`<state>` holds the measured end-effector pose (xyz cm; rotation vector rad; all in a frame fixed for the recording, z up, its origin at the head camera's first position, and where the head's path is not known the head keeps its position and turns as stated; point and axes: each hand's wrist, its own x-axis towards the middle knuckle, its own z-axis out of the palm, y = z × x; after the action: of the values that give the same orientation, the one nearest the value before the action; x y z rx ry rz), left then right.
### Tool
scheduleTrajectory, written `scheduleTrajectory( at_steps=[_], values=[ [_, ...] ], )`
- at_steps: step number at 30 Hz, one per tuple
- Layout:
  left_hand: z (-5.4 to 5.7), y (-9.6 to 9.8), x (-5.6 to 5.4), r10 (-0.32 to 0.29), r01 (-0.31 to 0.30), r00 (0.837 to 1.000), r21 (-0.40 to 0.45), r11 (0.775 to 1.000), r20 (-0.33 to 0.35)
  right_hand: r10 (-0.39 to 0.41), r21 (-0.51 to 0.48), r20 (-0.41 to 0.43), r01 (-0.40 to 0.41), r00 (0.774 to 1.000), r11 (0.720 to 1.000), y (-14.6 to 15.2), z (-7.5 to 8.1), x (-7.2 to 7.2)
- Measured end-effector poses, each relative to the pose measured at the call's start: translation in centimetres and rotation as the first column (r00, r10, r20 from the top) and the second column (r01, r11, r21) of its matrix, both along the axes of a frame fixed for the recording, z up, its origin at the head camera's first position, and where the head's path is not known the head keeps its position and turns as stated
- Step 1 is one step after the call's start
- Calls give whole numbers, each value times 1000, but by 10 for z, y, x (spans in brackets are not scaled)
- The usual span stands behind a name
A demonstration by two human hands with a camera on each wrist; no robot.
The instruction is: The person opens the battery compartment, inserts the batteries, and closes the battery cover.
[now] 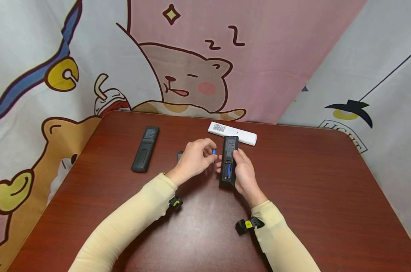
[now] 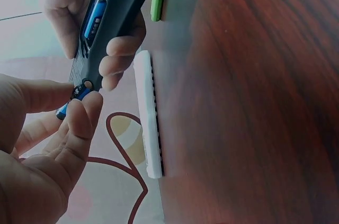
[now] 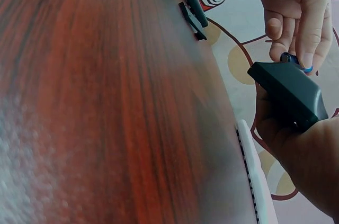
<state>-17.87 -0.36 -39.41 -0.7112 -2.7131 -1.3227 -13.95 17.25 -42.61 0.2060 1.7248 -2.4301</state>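
Observation:
In the head view my right hand [image 1: 245, 172] grips a black remote control [image 1: 230, 145], its back turned up and its battery compartment uncovered. One blue battery [image 1: 228, 170] lies in that compartment. Just left of the remote, my left hand [image 1: 196, 156] pinches another blue battery [image 1: 214, 151] between thumb and fingers. The left wrist view shows this pinched battery [image 2: 78, 94] close to the remote's edge [image 2: 124, 1]; whether they touch I cannot tell. Seen from the right wrist, the remote [image 3: 291, 94] hides its own compartment.
A second black remote [image 1: 145, 149] lies face down at the left. Behind the hands is a white remote [image 1: 232, 133]. A small dark cover [image 3: 192, 21] rests on the table, mostly behind the left hand in the head view. The left wrist view shows a green battery [image 2: 158, 1].

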Motion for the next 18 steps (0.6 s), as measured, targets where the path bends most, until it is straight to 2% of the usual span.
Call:
scheduleTrajectory(
  at_steps=[5, 12, 18],
  values=[
    [-1, 4, 2, -9, 9, 1000, 10, 1000, 0, 4, 1, -18, -4, 1000, 1000, 0, 0, -1],
    [1, 8, 5, -38, 38, 999, 28, 999, -29, -3, 20, 1, 3, 1000, 1000, -1, 0, 0],
    [0, 12, 8, -63, 64, 998, 49, 997, -7, -21, 25, 11, 21, 1000, 999, -1, -1, -1]
  ],
)
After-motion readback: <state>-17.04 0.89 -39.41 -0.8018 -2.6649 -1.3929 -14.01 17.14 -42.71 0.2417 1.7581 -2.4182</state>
